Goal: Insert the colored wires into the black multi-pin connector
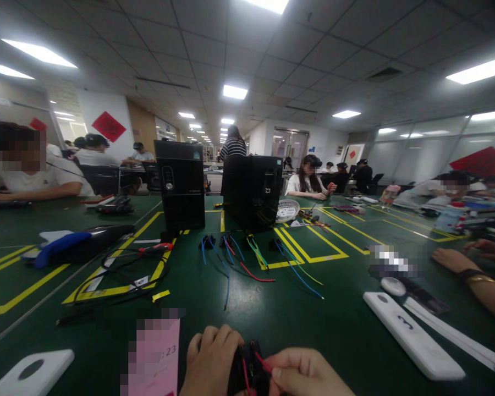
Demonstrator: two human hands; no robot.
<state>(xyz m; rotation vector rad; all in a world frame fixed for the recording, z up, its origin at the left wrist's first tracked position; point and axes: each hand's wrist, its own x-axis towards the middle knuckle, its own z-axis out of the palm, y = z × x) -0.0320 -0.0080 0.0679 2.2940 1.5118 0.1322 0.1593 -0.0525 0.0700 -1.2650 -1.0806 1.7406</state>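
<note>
At the bottom edge my left hand (211, 363) is curled round a small black part (244, 366) with red wires. My right hand (305, 374) pinches a red wire (264, 364) at that part's right side. Both hands sit just above the green table (272, 313). Ahead of them lie several loose wires, blue (227, 275), red (247, 269) and green (256, 252), trailing from small black connectors.
Two black computer cases (180, 184) (252, 191) stand mid-table. A pink card (157, 357) and a white device (31, 374) lie at left, a white bar marked 3 (412, 335) at right. A co-worker's forearm (478, 283) rests at right. Several people sit around.
</note>
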